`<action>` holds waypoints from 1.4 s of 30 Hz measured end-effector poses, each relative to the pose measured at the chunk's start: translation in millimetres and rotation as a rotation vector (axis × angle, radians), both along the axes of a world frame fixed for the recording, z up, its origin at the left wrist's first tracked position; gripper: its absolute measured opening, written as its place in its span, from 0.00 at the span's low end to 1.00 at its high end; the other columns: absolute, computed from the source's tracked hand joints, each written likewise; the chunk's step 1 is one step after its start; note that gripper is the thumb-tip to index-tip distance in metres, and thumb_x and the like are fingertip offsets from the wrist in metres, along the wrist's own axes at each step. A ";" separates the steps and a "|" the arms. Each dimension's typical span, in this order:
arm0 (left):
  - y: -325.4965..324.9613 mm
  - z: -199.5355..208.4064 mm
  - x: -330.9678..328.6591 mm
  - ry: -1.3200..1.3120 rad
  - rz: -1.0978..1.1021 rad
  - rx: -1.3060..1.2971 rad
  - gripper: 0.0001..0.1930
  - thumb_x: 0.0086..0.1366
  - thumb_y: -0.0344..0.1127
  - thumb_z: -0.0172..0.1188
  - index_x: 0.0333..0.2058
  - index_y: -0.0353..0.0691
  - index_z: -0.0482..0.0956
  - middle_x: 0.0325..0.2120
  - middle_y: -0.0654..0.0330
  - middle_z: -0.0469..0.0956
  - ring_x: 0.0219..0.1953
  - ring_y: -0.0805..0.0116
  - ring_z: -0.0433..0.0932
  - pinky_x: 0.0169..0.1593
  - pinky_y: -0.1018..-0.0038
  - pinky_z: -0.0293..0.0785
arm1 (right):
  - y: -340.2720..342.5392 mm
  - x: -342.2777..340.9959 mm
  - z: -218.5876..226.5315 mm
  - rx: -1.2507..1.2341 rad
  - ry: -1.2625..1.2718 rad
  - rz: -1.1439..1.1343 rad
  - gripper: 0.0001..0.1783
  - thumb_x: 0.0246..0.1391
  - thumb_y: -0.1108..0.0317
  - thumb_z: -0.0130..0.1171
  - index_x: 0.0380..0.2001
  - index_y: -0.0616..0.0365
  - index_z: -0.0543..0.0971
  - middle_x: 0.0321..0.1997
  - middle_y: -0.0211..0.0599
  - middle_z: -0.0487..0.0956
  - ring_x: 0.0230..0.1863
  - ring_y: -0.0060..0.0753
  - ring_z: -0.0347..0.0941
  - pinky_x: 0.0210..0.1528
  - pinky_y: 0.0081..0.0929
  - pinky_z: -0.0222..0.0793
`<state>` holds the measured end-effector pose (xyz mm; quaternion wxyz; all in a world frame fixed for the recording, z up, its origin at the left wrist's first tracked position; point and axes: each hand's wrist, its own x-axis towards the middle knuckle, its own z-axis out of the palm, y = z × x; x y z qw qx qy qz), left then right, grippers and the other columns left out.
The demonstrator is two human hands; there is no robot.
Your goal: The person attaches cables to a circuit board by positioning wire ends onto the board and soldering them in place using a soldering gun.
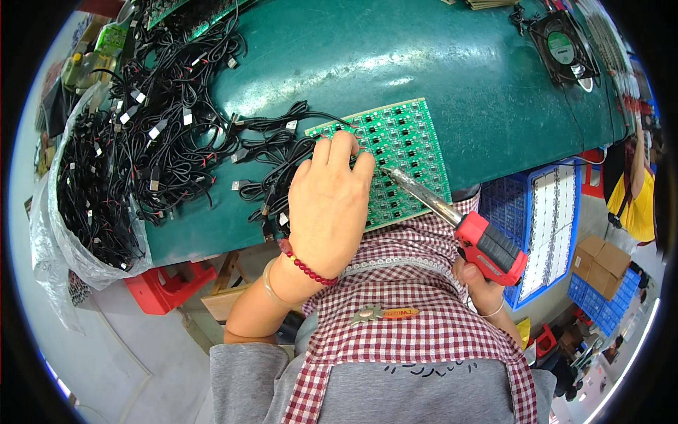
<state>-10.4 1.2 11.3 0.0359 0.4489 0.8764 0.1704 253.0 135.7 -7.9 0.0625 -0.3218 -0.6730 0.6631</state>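
A green circuit board panel [413, 145] with rows of small black parts lies at the near edge of the green table [438, 63]. My left hand [328, 201] rests on its left half, fingers curled down and pinching a thin black cable end against it. My right hand [474, 283] grips a soldering iron [487, 244] by its red and black handle. The iron's metal tip touches the board just right of my left fingertips.
A tangled heap of black cables [162, 134] covers the table's left side, and more fill a clear plastic bag [85, 212] hanging at the left. A small black fan [563, 46] sits at the back right. Blue crates [544, 212] stand on the floor to the right.
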 end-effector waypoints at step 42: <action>1.7 -1.6 1.0 0.032 0.011 0.016 0.05 0.49 0.24 0.60 0.26 0.36 0.74 0.33 0.58 0.70 0.35 0.61 0.72 0.34 0.68 0.72 | -8.7 -7.2 -1.3 0.037 0.060 -0.034 0.26 0.56 0.55 0.58 0.45 0.68 0.68 0.18 0.32 0.68 0.18 0.23 0.62 0.24 0.24 0.61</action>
